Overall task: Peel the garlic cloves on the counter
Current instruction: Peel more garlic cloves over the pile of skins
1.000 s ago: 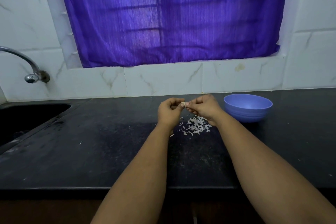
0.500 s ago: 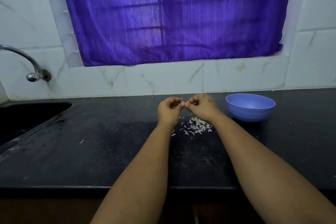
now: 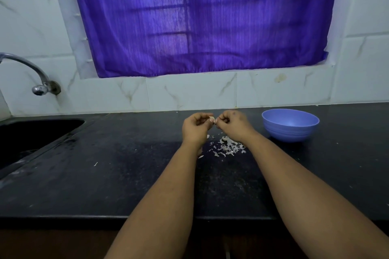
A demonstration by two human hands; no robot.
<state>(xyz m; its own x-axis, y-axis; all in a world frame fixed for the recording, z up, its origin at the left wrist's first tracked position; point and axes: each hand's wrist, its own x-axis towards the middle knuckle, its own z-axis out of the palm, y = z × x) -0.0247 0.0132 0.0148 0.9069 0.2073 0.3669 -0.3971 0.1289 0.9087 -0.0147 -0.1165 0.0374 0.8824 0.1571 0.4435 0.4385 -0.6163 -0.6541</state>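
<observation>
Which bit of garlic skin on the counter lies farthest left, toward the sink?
The lone white skin flake, lying apart on the counter, well left of the main pile.

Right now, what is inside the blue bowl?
The bowl shows only its far inner wall, plain blue. Its near wall hides the bottom, so any peeled cloves there cannot be seen.

To your right the blue bowl stands near the right hand. Peel scraps litter the counter beneath. Bare counter runs left to the sink.
</observation>
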